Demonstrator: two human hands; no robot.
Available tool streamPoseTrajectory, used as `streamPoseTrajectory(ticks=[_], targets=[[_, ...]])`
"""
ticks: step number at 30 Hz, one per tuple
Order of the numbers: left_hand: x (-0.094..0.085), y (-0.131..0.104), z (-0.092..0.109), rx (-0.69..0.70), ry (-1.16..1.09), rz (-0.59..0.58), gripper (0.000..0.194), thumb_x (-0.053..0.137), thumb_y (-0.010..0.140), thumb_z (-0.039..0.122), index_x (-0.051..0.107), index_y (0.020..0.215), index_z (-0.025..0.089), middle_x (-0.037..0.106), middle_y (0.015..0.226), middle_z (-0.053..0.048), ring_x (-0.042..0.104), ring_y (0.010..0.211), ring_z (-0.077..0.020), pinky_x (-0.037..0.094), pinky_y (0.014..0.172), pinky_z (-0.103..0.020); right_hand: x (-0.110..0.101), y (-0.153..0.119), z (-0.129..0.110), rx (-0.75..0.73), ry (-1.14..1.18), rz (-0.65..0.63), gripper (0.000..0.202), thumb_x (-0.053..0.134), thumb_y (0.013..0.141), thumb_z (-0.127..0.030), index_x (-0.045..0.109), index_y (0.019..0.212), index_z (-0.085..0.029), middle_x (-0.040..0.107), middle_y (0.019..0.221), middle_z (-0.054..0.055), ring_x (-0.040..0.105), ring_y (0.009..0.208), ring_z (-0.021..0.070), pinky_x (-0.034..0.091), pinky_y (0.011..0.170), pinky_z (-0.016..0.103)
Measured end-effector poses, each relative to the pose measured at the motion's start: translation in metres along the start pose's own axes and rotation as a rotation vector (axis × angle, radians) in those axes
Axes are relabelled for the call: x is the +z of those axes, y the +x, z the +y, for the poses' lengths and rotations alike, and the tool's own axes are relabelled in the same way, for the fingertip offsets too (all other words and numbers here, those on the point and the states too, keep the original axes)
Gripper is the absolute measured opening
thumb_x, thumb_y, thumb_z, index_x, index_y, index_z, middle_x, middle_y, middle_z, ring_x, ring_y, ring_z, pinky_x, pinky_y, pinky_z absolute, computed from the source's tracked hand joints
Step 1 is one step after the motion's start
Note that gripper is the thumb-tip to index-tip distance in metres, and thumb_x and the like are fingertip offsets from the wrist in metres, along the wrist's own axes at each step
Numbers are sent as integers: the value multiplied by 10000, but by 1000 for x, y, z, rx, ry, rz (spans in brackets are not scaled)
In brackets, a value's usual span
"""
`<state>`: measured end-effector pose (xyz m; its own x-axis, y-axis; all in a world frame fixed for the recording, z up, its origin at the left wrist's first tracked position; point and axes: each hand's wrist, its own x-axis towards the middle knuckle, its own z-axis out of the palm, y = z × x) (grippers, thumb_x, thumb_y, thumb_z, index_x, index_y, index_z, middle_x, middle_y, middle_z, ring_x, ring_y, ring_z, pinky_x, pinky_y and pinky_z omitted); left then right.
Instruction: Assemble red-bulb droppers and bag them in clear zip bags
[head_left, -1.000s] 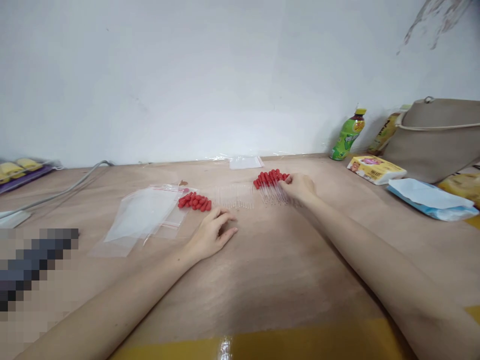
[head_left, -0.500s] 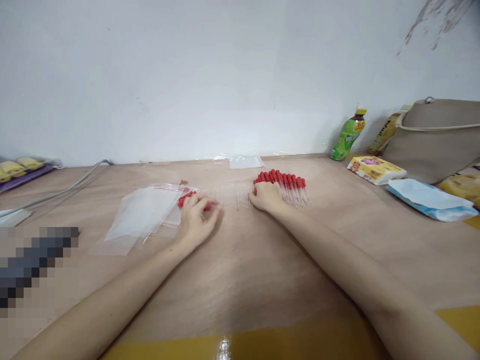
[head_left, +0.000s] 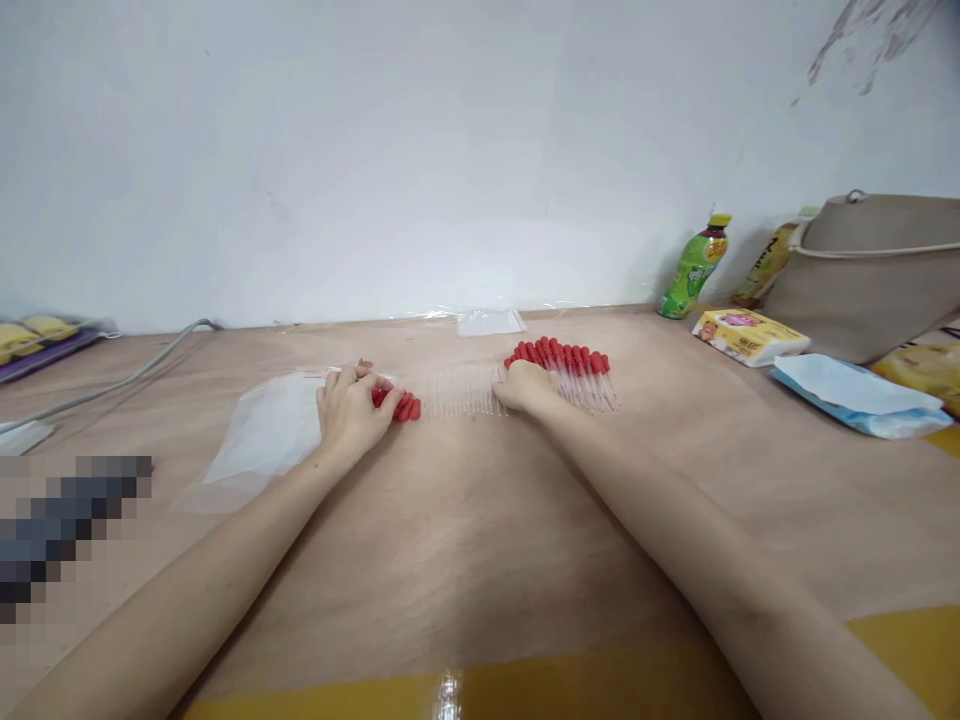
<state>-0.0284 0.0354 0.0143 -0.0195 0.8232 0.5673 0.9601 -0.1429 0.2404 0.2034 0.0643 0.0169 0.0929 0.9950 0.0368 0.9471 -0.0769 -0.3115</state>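
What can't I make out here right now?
All in the head view:
Whether the left hand grips red pieces: fingers cover it.
Most fingertips of the right hand: behind the hand.
Number of clear tubes: too fine, faint.
Right side of the beige bag: past the frame edge.

Left hand (head_left: 352, 408) farther left

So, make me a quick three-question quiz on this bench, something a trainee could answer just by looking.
1. Which of these is nearest the left hand?
A) the tissue pack
B) the loose red pieces
C) the blue-and-white packet

2. True or false: the green bottle is to the left of the grey bag.

3. Fill in the colour: just beyond the right hand, the grouped tubes have ____ tops.

Key: 1 B; 2 true; 3 red
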Motion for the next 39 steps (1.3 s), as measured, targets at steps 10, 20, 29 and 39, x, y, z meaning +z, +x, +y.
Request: streamPoseTrajectory(ticks=[10,20,29,39], targets=[[-2,-4,2,132,-266,171,175,497,829,325,580,819,171,596,838,-59,536,862,-218,403,810,-381,-7,-68,29,-320,127,228,212,309,882,-280,477,862,-153,611,801,97,535,687,199,322,671,315],[-8,-61,47,509,-549,-392,211,513,786,190,583,985,176,600,785,-23,532,605,-121,447,577,-256,23,-85,68,-648,266,404,274,360,882,-174,527,1099,-174,647,992,79,574,873,170,308,805,328],[1,-56,53,508,-526,-393,175,515,851,264,677,847,197,632,860,-40,585,784,-161,460,723,-289,17,-94,60,-759,278,362,118,461,859,-202,574,838,-174,629,822,33,554,756,133,302,773,307],[1,-56,55,379,-680,-449,169,481,867,287,607,871,175,625,767,-14,561,680,-138,439,615,-247,15,-96,59,-795,286,335,136,432,870,-208,564,853,-184,622,777,22,538,717,125,280,789,322]])
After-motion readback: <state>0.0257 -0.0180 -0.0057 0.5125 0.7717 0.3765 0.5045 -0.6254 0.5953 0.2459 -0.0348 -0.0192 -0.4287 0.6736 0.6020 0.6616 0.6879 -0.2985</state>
